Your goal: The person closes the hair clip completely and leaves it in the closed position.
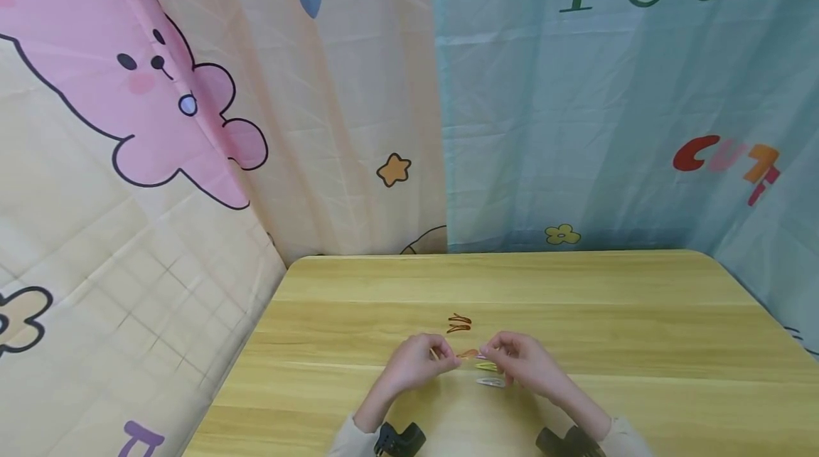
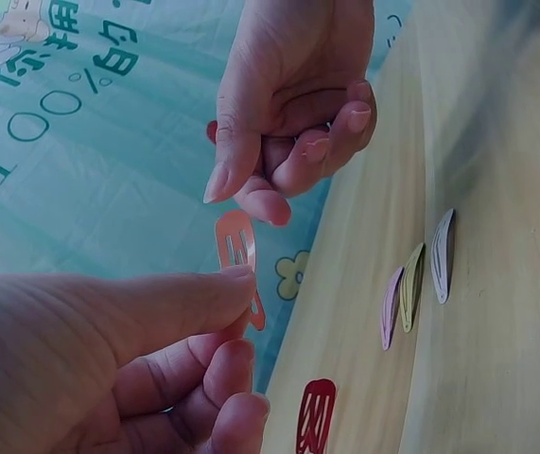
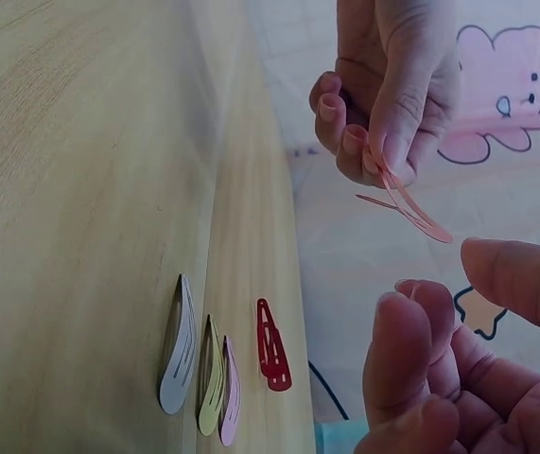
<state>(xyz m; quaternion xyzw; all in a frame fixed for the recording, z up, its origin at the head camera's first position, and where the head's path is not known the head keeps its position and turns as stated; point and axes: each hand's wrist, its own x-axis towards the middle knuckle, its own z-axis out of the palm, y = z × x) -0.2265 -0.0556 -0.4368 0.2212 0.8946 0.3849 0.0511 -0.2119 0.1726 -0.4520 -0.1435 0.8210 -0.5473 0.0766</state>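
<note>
Between thumb and fingers, my left hand (image 1: 419,363) (image 2: 156,350) pinches an orange hair clip (image 2: 237,241) (image 3: 411,210) by one end; in the right wrist view its thin inner arm stands apart from the frame. Close to the clip's other end, my right hand (image 1: 525,364) (image 3: 478,350) has its thumb and fingers apart, not touching it. Below on the table lie a pink clip (image 2: 391,308), a yellow clip (image 2: 410,288) and a silver-grey clip (image 2: 443,255), side by side. Red clips (image 1: 459,323) lie farther back, beyond the hands.
The clips lie on a light wooden table (image 1: 640,315). Printed curtains (image 1: 345,101) hang behind its back edge and at the sides. A dark wrist device (image 1: 399,439) sits at the left sleeve, another (image 1: 568,441) at the right.
</note>
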